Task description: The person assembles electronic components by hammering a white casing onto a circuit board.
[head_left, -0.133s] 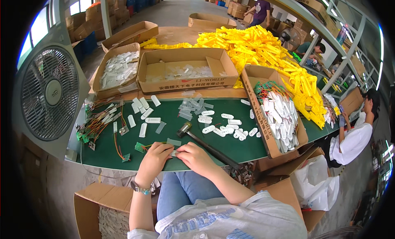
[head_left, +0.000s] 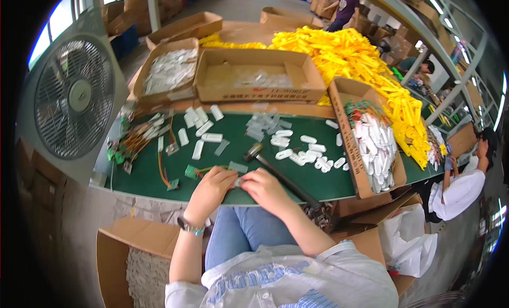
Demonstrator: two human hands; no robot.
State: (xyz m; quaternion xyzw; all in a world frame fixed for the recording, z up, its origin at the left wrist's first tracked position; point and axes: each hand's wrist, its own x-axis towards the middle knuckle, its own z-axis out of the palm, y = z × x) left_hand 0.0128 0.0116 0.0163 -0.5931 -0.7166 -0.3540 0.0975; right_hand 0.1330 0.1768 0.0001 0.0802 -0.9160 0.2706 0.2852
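At the near edge of the green table [head_left: 175,196], my left hand [head_left: 214,187] and my right hand [head_left: 266,190] meet with bent fingertips on a small whitish plastic piece [head_left: 238,183]. Fingers hide most of it. A green circuit board [head_left: 191,171] with wires sticks out to the left of my left hand. Just beyond my fingertips lies a clear plastic strip [head_left: 238,167]. A hammer [head_left: 281,173] rests past my right hand, its head pointing away from me. Farther off are white oval plastic covers [head_left: 283,154], white rectangular covers [head_left: 198,150] and a heap of clear strips [head_left: 263,123].
Wired circuit boards [head_left: 139,143] lie at the left, near a large fan [head_left: 79,96]. Cardboard boxes [head_left: 260,93] line the back; another box [head_left: 347,143] holds wired white pieces at the right. Yellow plastic parts [head_left: 339,53] are piled behind. Other people, one in a white shirt [head_left: 460,190], are at the right.
The whole view has shifted, so the table and boxes appear farther right and slightly higher. Both hands stay together on the small piece.
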